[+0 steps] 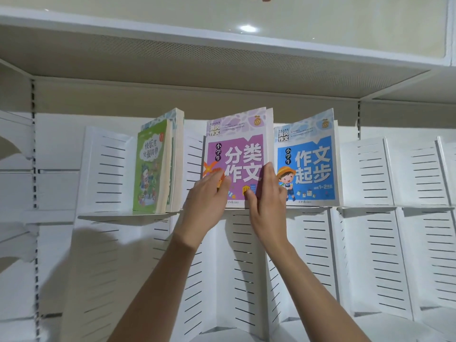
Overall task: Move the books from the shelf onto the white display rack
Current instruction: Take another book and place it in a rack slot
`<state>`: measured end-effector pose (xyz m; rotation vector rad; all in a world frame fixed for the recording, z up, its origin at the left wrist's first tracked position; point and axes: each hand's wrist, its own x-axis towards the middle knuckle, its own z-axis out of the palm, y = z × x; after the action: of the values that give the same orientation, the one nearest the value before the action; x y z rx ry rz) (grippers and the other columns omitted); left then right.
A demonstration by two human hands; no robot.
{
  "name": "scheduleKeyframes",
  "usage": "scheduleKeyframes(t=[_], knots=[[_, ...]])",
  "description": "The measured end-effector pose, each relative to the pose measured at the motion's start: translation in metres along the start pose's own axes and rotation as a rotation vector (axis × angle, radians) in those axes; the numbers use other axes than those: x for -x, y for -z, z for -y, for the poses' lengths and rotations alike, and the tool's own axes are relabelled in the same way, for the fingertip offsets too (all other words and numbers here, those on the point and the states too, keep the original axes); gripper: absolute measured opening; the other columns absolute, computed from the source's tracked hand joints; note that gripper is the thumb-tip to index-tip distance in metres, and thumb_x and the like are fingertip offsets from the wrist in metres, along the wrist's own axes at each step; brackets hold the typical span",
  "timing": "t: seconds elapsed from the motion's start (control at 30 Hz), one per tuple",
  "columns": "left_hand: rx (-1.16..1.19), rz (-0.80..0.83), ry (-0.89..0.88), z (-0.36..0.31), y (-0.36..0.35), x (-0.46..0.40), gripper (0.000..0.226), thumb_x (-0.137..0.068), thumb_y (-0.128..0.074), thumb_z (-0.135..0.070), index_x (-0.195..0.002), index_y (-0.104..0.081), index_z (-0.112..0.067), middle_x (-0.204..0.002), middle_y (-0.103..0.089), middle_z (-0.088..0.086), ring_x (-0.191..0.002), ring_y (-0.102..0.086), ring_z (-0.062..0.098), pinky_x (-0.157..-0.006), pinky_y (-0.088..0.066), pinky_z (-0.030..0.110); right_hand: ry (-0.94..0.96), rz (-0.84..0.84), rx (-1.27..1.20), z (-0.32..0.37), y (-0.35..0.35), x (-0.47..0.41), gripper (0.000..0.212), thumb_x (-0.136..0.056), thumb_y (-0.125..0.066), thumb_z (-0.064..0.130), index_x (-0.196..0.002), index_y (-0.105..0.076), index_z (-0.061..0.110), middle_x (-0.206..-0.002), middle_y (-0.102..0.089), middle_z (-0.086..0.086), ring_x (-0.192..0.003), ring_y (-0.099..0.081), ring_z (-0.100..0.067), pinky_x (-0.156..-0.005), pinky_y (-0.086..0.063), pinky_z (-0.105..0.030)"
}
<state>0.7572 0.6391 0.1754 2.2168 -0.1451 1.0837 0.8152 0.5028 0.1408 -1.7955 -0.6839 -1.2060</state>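
Observation:
A purple-covered book (238,146) stands upright, face out, on a ledge of the white display rack (370,174). My left hand (209,201) lies against its lower left cover with the fingers fairly straight. My right hand (267,193) grips the book's lower right edge, thumb on the cover and fingers along the side. A blue-covered book (307,156) stands face out just to the right, almost touching. To the left, a green-covered book (150,166) stands angled with other books behind it.
The rack's slotted white panels (417,169) continue to the right and below, with folded ledges. A perforated metal shelf (197,60) overhangs the rack. An upright slotted post (34,144) runs down the left side.

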Motion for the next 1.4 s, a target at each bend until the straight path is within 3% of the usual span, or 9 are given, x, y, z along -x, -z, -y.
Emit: scheduleKeyframes(t=[0.2,0.37,0.5,0.63,0.87,1.07,1.2,1.3,1.4], knots=[[0.151,0.1,0.082,-0.012,0.003,-0.006,0.051,-0.103,-0.02,-0.055,-0.143,-0.047,-0.039,-0.145,-0.051,-0.014,-0.134,-0.045,0.011,-0.114,-0.033,0.045,0.065,0.032,0.066,0.0,0.002,0.003,0.065,-0.099,-0.046,0.029,-0.156,-0.02,0.01,-0.164,-0.016,-0.008,-0.146,-0.02,-0.03,-0.117,-0.01,-0.027],[0.244,0.189,0.221,-0.01,0.006,-0.011,0.059,-0.098,-0.015,-0.07,-0.141,-0.046,-0.045,-0.129,-0.058,-0.013,-0.12,-0.054,0.012,-0.111,-0.039,0.045,0.033,0.04,-0.001,0.008,0.007,-0.014,0.073,-0.097,-0.057,0.019,-0.157,-0.016,0.012,-0.165,-0.006,-0.015,-0.152,-0.006,-0.028,-0.118,-0.011,-0.032],[0.285,0.262,0.284,-0.011,0.009,-0.017,0.066,-0.084,-0.014,-0.084,-0.132,-0.048,-0.054,-0.121,-0.062,-0.015,-0.114,-0.06,0.012,-0.108,-0.042,0.045,0.081,0.066,0.087,0.005,0.002,-0.019,0.064,-0.1,-0.051,0.019,-0.157,-0.02,0.017,-0.164,-0.01,-0.016,-0.147,-0.014,-0.035,-0.118,-0.019,-0.042],[0.215,0.191,0.287,-0.011,0.004,-0.021,0.083,-0.069,-0.01,-0.093,-0.134,-0.045,-0.055,-0.138,-0.055,-0.012,-0.121,-0.057,0.018,-0.108,-0.041,0.051,0.086,0.044,0.131,-0.001,-0.004,-0.018,0.059,-0.099,-0.042,0.024,-0.155,-0.028,0.014,-0.163,-0.016,-0.016,-0.145,-0.022,-0.039,-0.117,-0.025,-0.047],[0.05,0.145,0.234,-0.023,-0.002,-0.002,0.065,-0.096,-0.008,-0.073,-0.147,-0.037,-0.046,-0.151,-0.044,-0.011,-0.134,-0.046,0.022,-0.108,-0.033,0.042,0.076,0.111,0.059,-0.008,0.003,-0.02,0.068,-0.098,-0.058,0.024,-0.156,-0.024,0.023,-0.165,-0.012,-0.01,-0.15,-0.017,-0.03,-0.117,-0.028,-0.044],[0.07,0.096,0.148,-0.037,-0.002,0.016,0.054,-0.104,-0.012,-0.057,-0.144,-0.045,-0.041,-0.132,-0.052,-0.013,-0.125,-0.05,0.015,-0.1,-0.038,0.034,0.021,0.207,-0.075,-0.007,0.031,-0.005,0.08,-0.092,-0.067,0.019,-0.156,-0.02,0.026,-0.165,-0.014,0.0,-0.151,-0.013,-0.014,-0.117,-0.031,-0.04],[0.07,0.054,0.027,-0.047,0.004,0.038,0.052,-0.106,-0.019,-0.049,-0.151,-0.039,-0.034,-0.153,-0.04,-0.014,-0.144,-0.031,0.006,-0.116,-0.025,0.027,0.032,0.12,-0.135,0.002,0.053,0.022,0.065,-0.097,-0.061,0.022,-0.154,-0.03,0.026,-0.162,-0.019,0.008,-0.147,-0.017,-0.004,-0.12,-0.023,-0.036],[0.069,-0.03,-0.047,-0.048,0.005,0.064,0.053,-0.106,-0.022,-0.051,-0.152,-0.038,-0.032,-0.157,-0.036,-0.014,-0.145,-0.027,0.001,-0.123,-0.023,0.034,0.04,0.063,-0.178,0.019,0.073,0.038,0.057,-0.099,-0.055,0.03,-0.152,-0.034,0.028,-0.161,-0.022,0.009,-0.147,-0.016,-0.002,-0.119,-0.018,-0.023],[-0.118,-0.154,-0.223,-0.047,0.009,0.096,0.062,-0.107,-0.019,-0.049,-0.148,-0.046,-0.011,-0.152,-0.047,0.005,-0.144,-0.038,0.017,-0.118,-0.034,0.042,0.06,0.03,-0.169,0.033,0.094,0.054,0.056,-0.097,-0.054,0.033,-0.15,-0.039,0.023,-0.162,-0.022,0.006,-0.15,-0.018,-0.011,-0.119,-0.018,-0.024]])
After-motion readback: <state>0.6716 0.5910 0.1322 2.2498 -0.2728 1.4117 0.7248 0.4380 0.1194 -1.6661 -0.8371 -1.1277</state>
